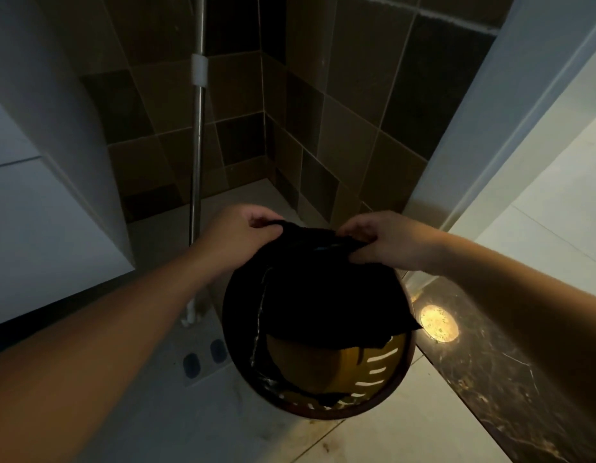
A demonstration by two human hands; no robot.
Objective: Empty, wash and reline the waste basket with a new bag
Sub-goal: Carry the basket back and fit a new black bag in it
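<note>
Both hands meet at mid-frame: the left hand (pixel 248 230) and right hand (pixel 378 240) each pinch the top edge of a black bag (pixel 326 295) with curled fingers. It drapes over the far rim of a round yellow slotted waste basket (pixel 376 365), lower centre, on the tiled floor (pixel 356 439).

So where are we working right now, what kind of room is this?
Most likely a bathroom or shower corner: brown tiled walls, a metal pipe running down to the floor, and a marble threshold. Both hands hold a black bag over the waste basket.
</note>
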